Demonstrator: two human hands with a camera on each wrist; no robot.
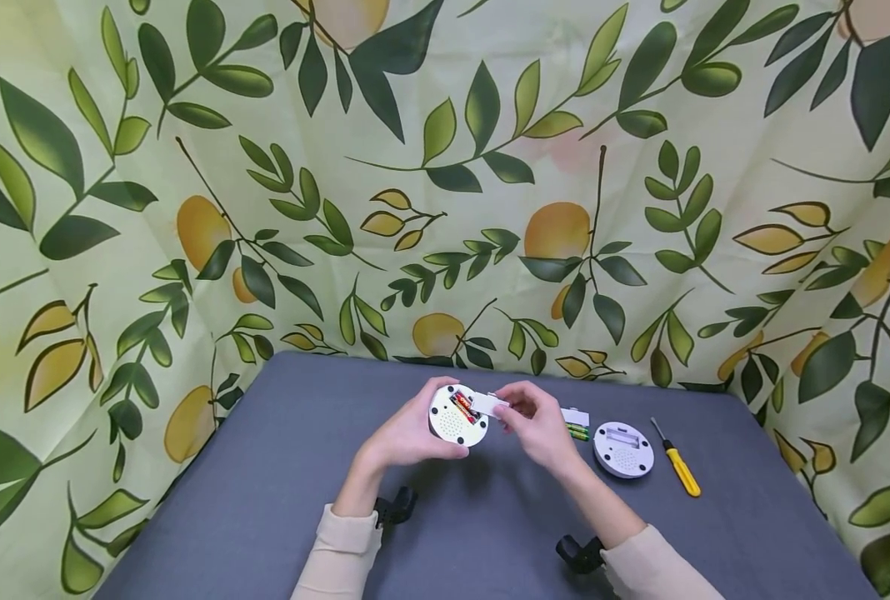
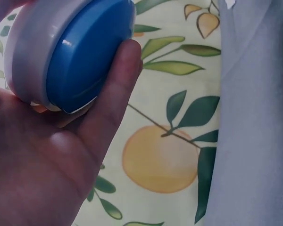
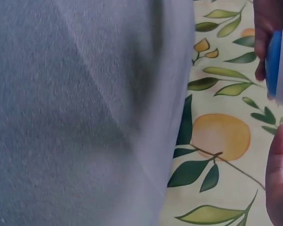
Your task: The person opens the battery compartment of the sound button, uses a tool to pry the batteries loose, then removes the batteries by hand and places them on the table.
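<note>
A round white device (image 1: 456, 427) with small dark feet and a dotted patch rests in my left hand (image 1: 403, 429), its underside turned up, fingers and thumb gripping the rim. Red batteries (image 1: 462, 407) show in its open compartment. In the left wrist view, the device's other face is a blue dome (image 2: 87, 54). My right hand (image 1: 538, 423) pinches a small white battery cover (image 1: 488, 405) between thumb and fingers. The cover overlaps the compartment's edge in the head view. Only part of the right hand shows in its wrist view.
Right of the hands, a second round white device (image 1: 623, 462) lies on the grey table (image 1: 280, 492), its battery recess exposed. Green batteries (image 1: 577, 432) lie beside a white piece (image 1: 576, 416). Farther right is a yellow-handled screwdriver (image 1: 682, 471). Leaf-patterned cloth (image 1: 460, 208) hangs behind.
</note>
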